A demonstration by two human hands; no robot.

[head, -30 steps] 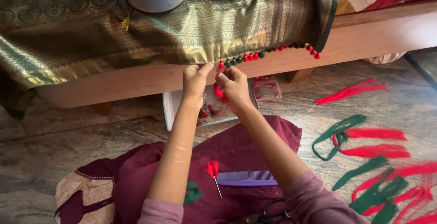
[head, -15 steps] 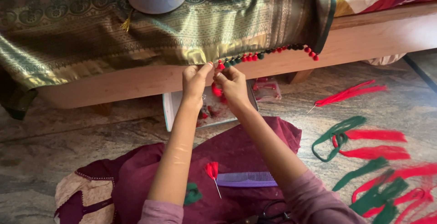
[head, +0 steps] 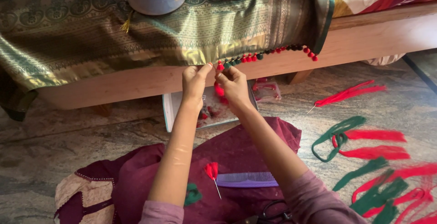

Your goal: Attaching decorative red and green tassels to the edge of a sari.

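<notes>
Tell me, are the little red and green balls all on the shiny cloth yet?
Not yet. A row of red and green tassels already hangs along the right part of the cloth's edge. The left hand and right hand pinch the edge at the row's left end. Leftward the hem is bare, and loose thread bundles lie on the floor.

Green-gold saree (head: 136, 37) over wooden bed (head: 364, 42); thread bundles (head: 373, 151) on stone floor (head: 68, 133).
</notes>
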